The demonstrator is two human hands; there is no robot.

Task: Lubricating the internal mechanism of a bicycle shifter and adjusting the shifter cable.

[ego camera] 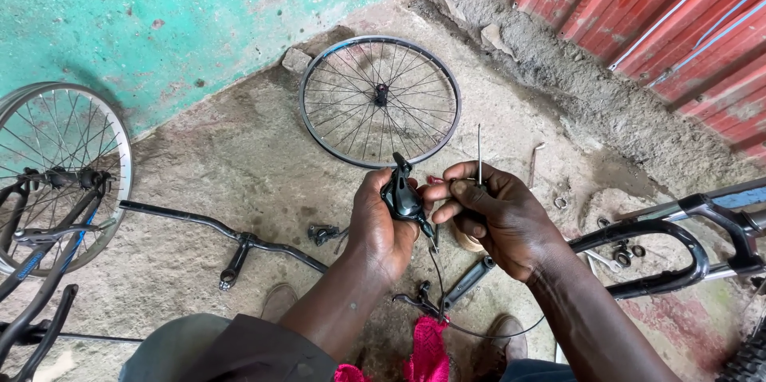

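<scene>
Left hand (383,226) fingers wrap black shifter (403,198); right hand (499,218) pinches cable (479,154).

Left of the hands, the spoked wheel (56,166) was cut off by the edge; the fork (678,246) ran off right; the black part's (403,198) underside lay hidden.

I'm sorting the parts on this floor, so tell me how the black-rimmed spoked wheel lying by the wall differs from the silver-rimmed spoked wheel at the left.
The black-rimmed spoked wheel lies flat on the concrete floor, loose and wholly in view. The silver-rimmed spoked wheel has a lighter rim, sits between the legs of a black fork, and is cut off by the frame edge. Both are bare of tyres, with thin wire spokes.
</scene>
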